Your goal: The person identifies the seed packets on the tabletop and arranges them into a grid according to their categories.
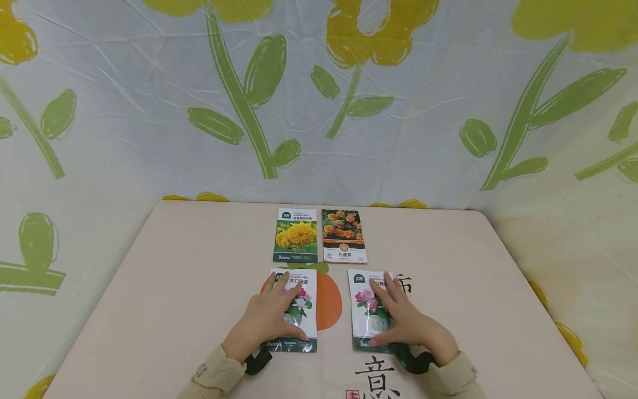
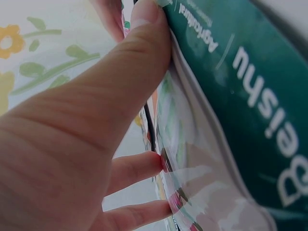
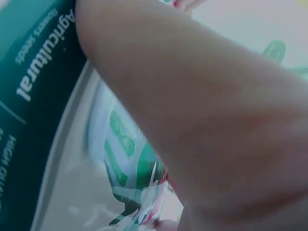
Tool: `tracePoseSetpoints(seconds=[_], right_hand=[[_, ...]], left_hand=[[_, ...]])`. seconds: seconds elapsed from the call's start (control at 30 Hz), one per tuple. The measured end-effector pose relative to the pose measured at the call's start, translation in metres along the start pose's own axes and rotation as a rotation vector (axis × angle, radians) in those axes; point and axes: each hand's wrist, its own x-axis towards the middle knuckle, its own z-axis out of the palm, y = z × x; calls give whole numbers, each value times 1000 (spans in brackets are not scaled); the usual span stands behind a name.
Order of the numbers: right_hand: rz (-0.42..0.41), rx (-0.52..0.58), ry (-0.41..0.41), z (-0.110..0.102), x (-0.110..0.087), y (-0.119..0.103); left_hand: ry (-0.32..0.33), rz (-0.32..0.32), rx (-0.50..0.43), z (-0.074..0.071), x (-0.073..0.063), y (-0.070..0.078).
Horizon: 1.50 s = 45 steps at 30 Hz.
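Two white seed packets with pink lotus pictures and dark green bottom bands lie side by side at the front of the table. My left hand rests on the left lotus packet, fingers spread across its top and left side, thumb on the lower right. In the left wrist view, the thumb presses on that packet's green band. On the right lotus packet lies my right hand, fingers extended over its upper right and thumb on the bottom band. The right wrist view shows the thumb over that green band.
Behind them lie a yellow-flower seed packet and an orange marigold packet, side by side. The pale table has a printed orange fruit and black characters. A flower-printed cloth hangs behind.
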Motion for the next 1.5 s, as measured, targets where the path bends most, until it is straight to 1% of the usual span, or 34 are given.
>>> tracePoseSetpoints(seconds=[0.33, 0.73, 1.2, 1.5], right_hand=[[14, -26, 0, 3, 4, -8], [-8, -35, -23, 7, 9, -15], [-51, -42, -11, 13, 16, -20], [-53, -62, -9, 18, 20, -25]], left_hand=[[2, 3, 9, 0, 0, 0], [-4, -10, 4, -1, 0, 1], [0, -11, 19, -1, 1, 1], [1, 0, 15, 0, 1, 0]])
